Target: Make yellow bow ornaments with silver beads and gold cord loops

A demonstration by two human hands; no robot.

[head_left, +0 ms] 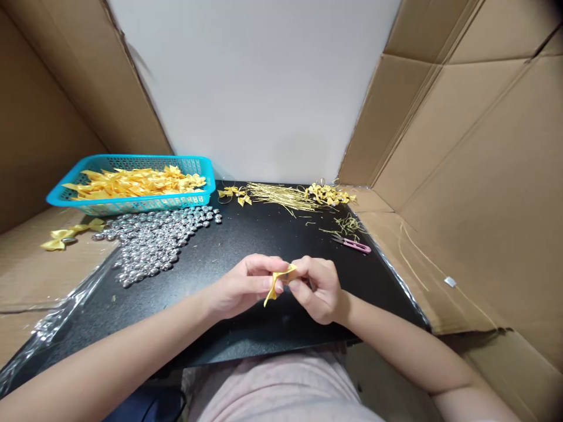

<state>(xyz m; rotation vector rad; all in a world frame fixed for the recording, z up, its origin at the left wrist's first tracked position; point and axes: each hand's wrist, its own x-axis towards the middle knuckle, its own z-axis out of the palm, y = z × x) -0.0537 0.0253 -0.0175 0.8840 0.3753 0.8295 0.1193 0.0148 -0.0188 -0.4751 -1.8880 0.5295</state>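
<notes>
Brown corrugated cardboard panels (pixel 475 176) wall in both sides, with a plain white wall behind. Between them lies a flat black counter (pixel 246 234). At its far left sits a turquoise perforated plastic basket (pixel 145 204), heaped with cut yellow satin ribbon pieces (pixel 136 181). Just in front of the basket is a spread pile of small shiny silver metal beads (pixel 153 243), loose and touching one another. The left hand (pixel 240 287) and right hand (pixel 319 290) meet at the near middle of the counter, raised slightly above it. Both are pinched on one small yellow satin ribbon strip (pixel 276 285), thumb and fingertips closed on its upper fold while the free tail hangs down between them. At far centre lies a loose bundle of thin gold wire strands (pixel 281 195), with a small cluster of finished yellow bows (pixel 328 194) just right of it. A few more yellow bows (pixel 65 234) lie on the cardboard to the left. Small pink thread snips (pixel 354 244) lie right of centre, well apart from the hands, beside wire offcuts. The strip looks near weightless, limp and slick. It will probably crease easily and slip under a loose pinch. A grip at the fold or centre, fingertips close together, looks best, since the ends would flop if held there.
</notes>
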